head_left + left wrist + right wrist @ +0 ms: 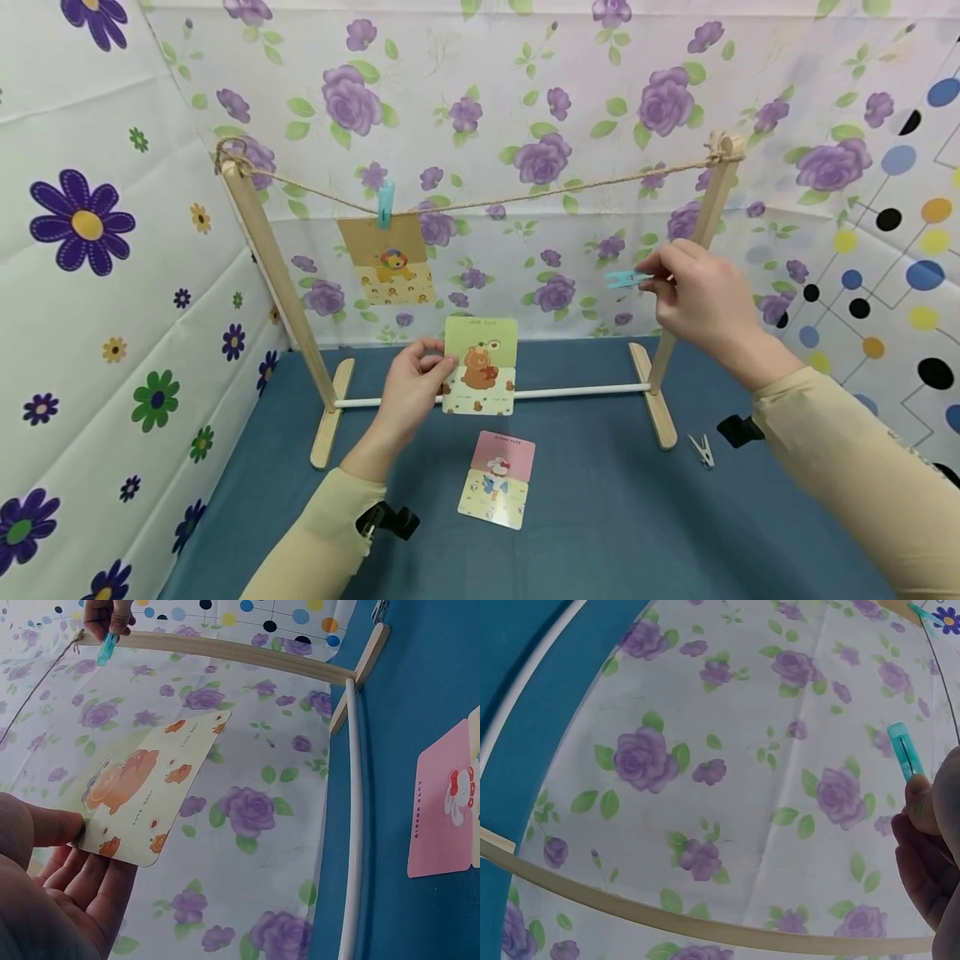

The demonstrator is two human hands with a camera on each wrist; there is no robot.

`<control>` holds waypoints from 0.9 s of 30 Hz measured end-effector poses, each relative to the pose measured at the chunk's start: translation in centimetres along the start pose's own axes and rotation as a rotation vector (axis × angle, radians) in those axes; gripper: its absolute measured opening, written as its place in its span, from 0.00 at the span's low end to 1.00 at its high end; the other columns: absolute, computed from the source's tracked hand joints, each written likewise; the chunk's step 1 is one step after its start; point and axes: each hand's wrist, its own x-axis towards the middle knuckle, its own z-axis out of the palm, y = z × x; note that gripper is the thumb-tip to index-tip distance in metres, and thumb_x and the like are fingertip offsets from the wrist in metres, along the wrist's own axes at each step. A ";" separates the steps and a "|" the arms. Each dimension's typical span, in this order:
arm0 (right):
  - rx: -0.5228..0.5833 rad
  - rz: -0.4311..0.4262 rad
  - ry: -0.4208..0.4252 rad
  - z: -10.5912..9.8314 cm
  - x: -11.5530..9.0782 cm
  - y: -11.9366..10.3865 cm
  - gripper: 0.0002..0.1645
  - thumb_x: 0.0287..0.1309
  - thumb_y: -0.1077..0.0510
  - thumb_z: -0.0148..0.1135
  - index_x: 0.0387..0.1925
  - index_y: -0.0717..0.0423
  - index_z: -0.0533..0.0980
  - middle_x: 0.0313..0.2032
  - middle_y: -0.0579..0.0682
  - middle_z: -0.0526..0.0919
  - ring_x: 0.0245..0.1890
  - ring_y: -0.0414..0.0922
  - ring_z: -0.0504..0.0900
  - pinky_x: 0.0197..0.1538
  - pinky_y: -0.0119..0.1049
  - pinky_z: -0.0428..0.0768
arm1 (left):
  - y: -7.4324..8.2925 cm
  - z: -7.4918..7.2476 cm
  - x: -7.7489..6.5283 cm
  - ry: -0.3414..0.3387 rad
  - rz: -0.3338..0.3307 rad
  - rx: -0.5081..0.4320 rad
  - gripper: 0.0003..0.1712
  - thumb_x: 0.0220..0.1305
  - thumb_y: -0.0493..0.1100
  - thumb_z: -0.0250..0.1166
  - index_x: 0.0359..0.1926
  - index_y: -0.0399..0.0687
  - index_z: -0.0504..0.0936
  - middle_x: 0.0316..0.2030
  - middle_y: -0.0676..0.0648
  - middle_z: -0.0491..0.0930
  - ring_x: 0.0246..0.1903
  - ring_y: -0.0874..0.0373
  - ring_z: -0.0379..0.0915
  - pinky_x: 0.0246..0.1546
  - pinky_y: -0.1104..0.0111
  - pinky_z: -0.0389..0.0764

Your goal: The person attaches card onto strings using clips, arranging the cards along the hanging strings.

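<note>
Between thumb and fingers, my left hand [408, 385] pinches a green and cream bear card [480, 367] by its left edge, in front of the rack. My right hand [701, 292] pinches a turquoise clothespin [627, 279] near the right post, below the string; the left wrist view also shows this clothespin [107, 649]. A twine line [525, 197] runs between the two posts. From its left part hangs an orange and yellow lion card [390, 267], held by another turquoise clothespin [386, 204]. A pink and cream rabbit card [497, 479] lies on the blue cloth.
The wooden rack has a left post [277, 275], a right post [712, 208] and a white crossbar [577, 392] low between its feet. A pale clothespin [702, 451] lies by the right foot. Flowered cloth [495, 108] hangs behind.
</note>
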 end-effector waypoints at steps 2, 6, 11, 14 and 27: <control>-0.003 -0.001 0.005 -0.1 0.4 0.0 0.14 0.57 0.78 0.62 0.39 0.61 0.82 0.35 0.54 0.82 0.29 0.52 0.85 0.28 0.47 0.77 | 0.3 0.1 0.1 0.004 0.005 -0.006 0.11 0.80 0.37 0.64 0.56 0.38 0.77 0.37 0.42 0.88 0.34 0.53 0.77 0.36 0.65 0.79; -0.022 -0.014 0.017 -0.4 0.9 -0.1 0.15 0.57 0.77 0.62 0.40 0.59 0.83 0.36 0.53 0.83 0.29 0.51 0.85 0.26 0.45 0.75 | 0.7 0.1 0.3 0.010 0.020 -0.008 0.11 0.80 0.38 0.64 0.56 0.39 0.78 0.37 0.42 0.88 0.32 0.52 0.76 0.35 0.65 0.78; -0.037 -0.022 0.016 -0.5 1.1 -0.5 0.12 0.58 0.74 0.68 0.40 0.57 0.84 0.35 0.52 0.82 0.25 0.49 0.82 0.23 0.43 0.70 | 1.0 0.1 0.4 0.009 0.026 -0.014 0.10 0.80 0.38 0.64 0.56 0.38 0.78 0.38 0.41 0.88 0.34 0.52 0.77 0.36 0.66 0.79; -0.042 -0.024 0.008 -0.6 1.1 -0.7 0.11 0.59 0.73 0.69 0.40 0.57 0.84 0.36 0.53 0.83 0.25 0.50 0.82 0.23 0.43 0.71 | 1.2 0.2 0.4 0.011 0.024 -0.013 0.11 0.80 0.38 0.64 0.56 0.38 0.78 0.38 0.41 0.89 0.34 0.53 0.77 0.36 0.66 0.79; -0.051 -0.075 -0.018 -1.3 2.6 -1.8 0.14 0.60 0.74 0.61 0.42 0.58 0.83 0.38 0.54 0.85 0.28 0.50 0.83 0.23 0.43 0.71 | 2.9 0.4 1.2 0.021 0.076 -0.004 0.12 0.80 0.40 0.64 0.57 0.39 0.77 0.39 0.42 0.89 0.34 0.53 0.75 0.37 0.64 0.76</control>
